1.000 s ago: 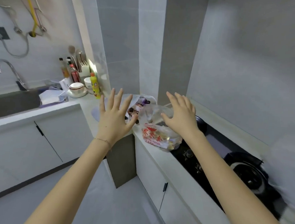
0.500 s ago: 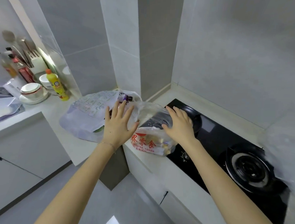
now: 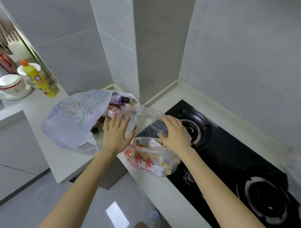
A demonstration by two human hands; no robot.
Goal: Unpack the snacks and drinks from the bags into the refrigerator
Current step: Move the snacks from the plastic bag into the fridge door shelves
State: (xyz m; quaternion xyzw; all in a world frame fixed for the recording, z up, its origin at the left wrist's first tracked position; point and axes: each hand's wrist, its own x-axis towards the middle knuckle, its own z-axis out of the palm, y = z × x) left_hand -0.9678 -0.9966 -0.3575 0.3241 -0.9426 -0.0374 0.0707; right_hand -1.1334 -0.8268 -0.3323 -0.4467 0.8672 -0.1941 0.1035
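Desk corner crowded; front edge and left stretch passable.
White bag [image 3: 71, 120] and clear bag [image 3: 151, 160] sit side by side in the inner corner of the desk [image 3: 70, 163], with the wall column [image 3: 124, 52] close behind. The clear bag overlaps the near-left corner of the hob [image 3: 222, 151]. There is a bare desk strip along the front edge before the white bag, and more between that bag and the yellow bottle [image 3: 39, 79] and stacked bowls [image 3: 9, 85] further left. Raised burner rings on hob.
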